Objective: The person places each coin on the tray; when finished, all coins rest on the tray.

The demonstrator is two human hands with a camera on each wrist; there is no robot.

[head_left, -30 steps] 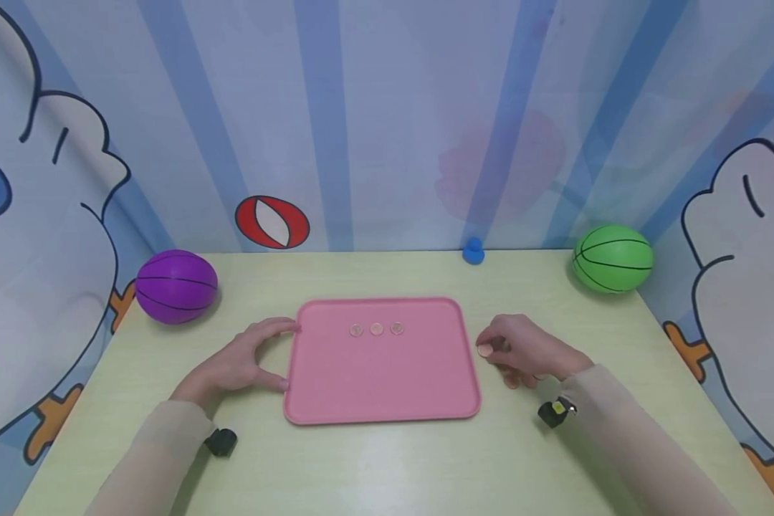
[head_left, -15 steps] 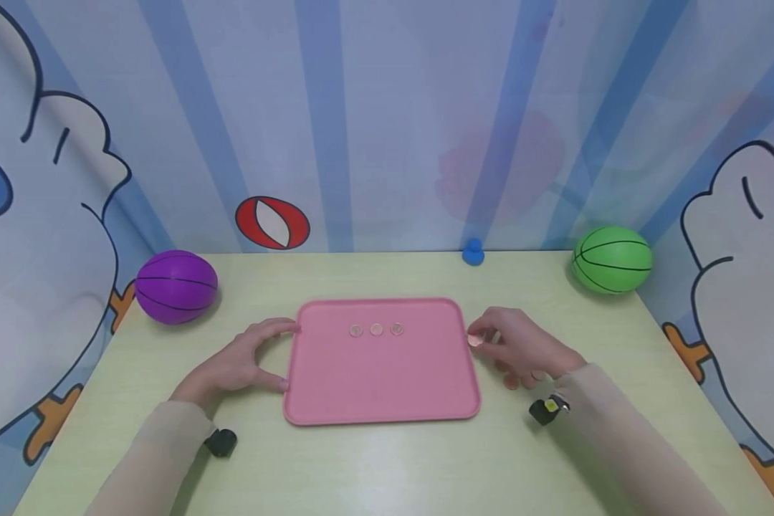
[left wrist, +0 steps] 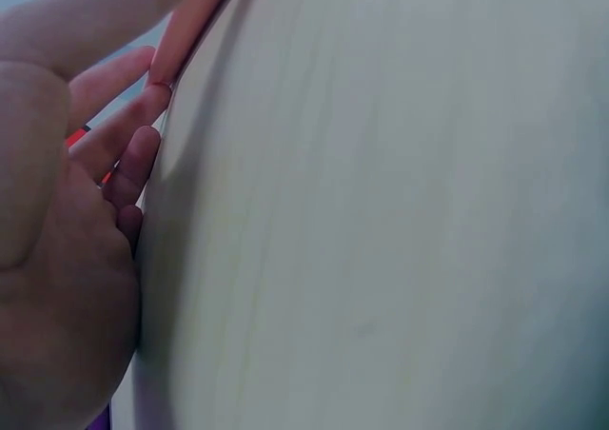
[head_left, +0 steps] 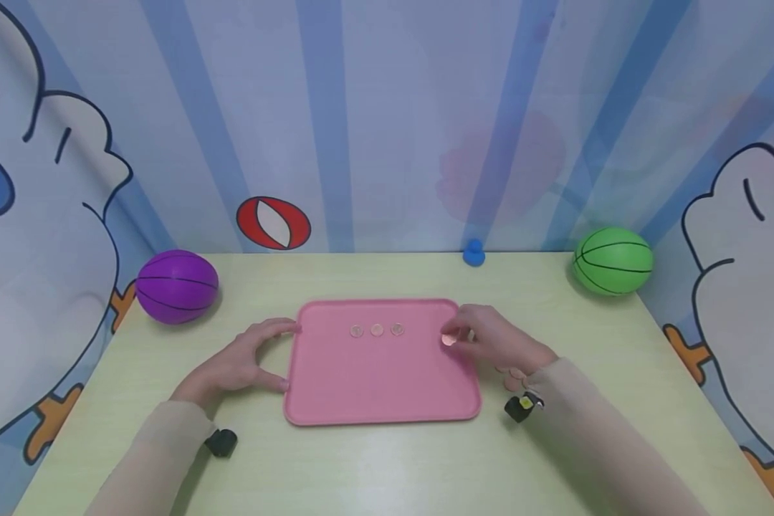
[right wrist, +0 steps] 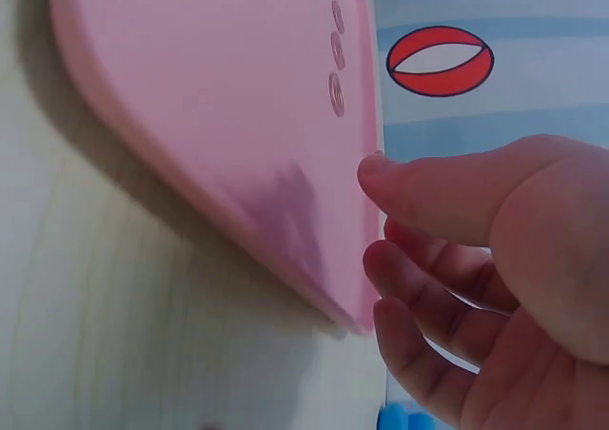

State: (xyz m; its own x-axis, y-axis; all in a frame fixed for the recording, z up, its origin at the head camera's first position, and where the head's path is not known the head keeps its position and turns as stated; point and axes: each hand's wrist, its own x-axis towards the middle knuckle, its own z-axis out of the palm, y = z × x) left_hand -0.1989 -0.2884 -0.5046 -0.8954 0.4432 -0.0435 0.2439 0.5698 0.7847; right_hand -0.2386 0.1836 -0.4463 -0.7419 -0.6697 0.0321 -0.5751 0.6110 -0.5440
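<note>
A striped blue backdrop (head_left: pixel 400 107) stands behind the bench (head_left: pixel 374 473), whose top is of pale wood colour. On this bench lies the pink tray (head_left: pixel 380 380), flat, approximately in the middle.

The left hand (head_left: pixel 245 362) is at the left side of the tray: thumb and fingers are spread wide apart, their tips touch the rim, and nothing is enclosed in them. The right hand (head_left: pixel 497 340) is over the right side of the tray, nearly closed, and it pinches one coin between thumb and forefinger.

The purple ball (head_left: pixel 177 287) rests near the far left corner of the bench, and the green ball (head_left: pixel 613 261) near the far right one. A small blue object (head_left: pixel 474 254) is at the far edge; what it is, I cannot tell.

The smallest things are the coins. Three coins (head_left: pixel 377 330) lie in a row on the tray near its far rim, with little gaps between them. The pinched coin (head_left: pixel 448 339) is inside the right rim, apparently above the tray floor. Some loose coins (head_left: pixel 512 382) are on the bench beside the tray, partly hidden by the right arm.

In my judgement, the step in hand is adding a fourth coin to the row. The next move calls for a short shift leftward, a gentle lowering in line with the others, and then a release.
</note>
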